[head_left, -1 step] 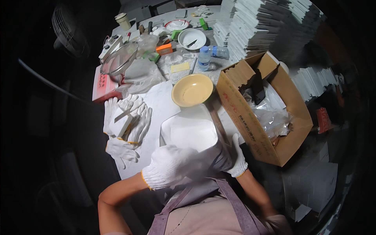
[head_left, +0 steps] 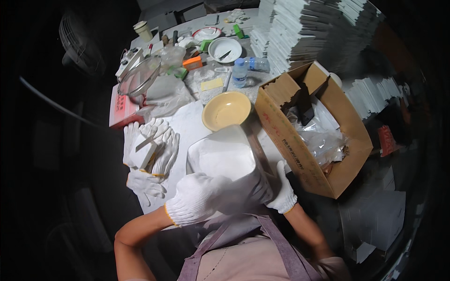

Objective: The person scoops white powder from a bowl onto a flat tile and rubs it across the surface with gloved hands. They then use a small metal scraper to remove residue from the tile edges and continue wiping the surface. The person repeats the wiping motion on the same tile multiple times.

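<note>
A squarish white tub point(head_left: 224, 152) with a pale, powdery-looking inside is tilted in front of my apron. My left hand point(head_left: 199, 196), in a white knitted glove, is closed over its near rim. The fingers are mostly turned away from view. Against the tub's right side lies my gloved right hand point(head_left: 282, 189), thumb up, the other fingers hidden behind the wall. Just beyond the tub sits a yellow bowl point(head_left: 226, 111).
An open cardboard box point(head_left: 311, 161) with clear plastic bags stands at right. Spare white gloves point(head_left: 164, 157) lie at left, near a sieve point(head_left: 139, 77) and a red-and-white box point(head_left: 123, 105). Water bottles point(head_left: 240, 73), a white bowl point(head_left: 225, 50) and tall stacks of white pieces point(head_left: 304, 33) are farther back.
The scene sits slightly farther left in view. Both hands keep their places on the tub.
</note>
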`<state>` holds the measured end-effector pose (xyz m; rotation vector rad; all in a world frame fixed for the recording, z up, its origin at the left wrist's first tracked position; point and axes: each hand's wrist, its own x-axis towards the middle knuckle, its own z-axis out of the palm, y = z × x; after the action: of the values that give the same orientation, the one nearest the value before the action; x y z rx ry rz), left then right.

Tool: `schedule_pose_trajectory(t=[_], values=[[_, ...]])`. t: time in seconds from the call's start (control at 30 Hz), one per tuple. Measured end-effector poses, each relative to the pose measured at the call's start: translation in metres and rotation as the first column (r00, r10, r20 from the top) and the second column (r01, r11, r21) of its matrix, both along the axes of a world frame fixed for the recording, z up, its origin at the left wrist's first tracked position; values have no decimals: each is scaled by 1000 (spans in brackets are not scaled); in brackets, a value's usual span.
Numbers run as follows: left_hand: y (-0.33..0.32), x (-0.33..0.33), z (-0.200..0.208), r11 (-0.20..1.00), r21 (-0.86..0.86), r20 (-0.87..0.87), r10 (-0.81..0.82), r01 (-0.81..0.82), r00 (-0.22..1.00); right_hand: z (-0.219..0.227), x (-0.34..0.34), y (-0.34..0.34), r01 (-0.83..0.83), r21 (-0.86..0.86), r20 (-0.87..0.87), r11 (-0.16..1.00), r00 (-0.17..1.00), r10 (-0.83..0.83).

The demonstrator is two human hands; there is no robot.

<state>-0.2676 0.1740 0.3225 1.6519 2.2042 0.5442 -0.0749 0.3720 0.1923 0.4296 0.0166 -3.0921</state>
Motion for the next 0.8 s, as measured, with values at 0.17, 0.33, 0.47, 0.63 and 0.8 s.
schedule_pose_trajectory(t=[0.17, 0.33, 0.47, 0.63, 0.8], values=[[26, -47, 26, 999, -22, 21, -25, 26, 999, -10, -19, 1, -129, 169, -243, 977, 955, 168], [65, -98, 76, 979, -84, 186, 200, -187, 962, 7, -106, 9, -73, 216, -56, 974, 995, 87], [104, -151, 92, 908, -211, 80, 385, -362, 919, 41, -170, 10, 69, 253, -125, 965, 991, -39], [148, -217, 55, 964, -6, 34, 265, -265, 964, 21, -289, 22, -54, -38, 96, 998, 994, 57], [183, -279, 1, 970, 69, 44, 229, -232, 972, -48, -397, 37, 19, -35, 286, 999, 958, -8]])
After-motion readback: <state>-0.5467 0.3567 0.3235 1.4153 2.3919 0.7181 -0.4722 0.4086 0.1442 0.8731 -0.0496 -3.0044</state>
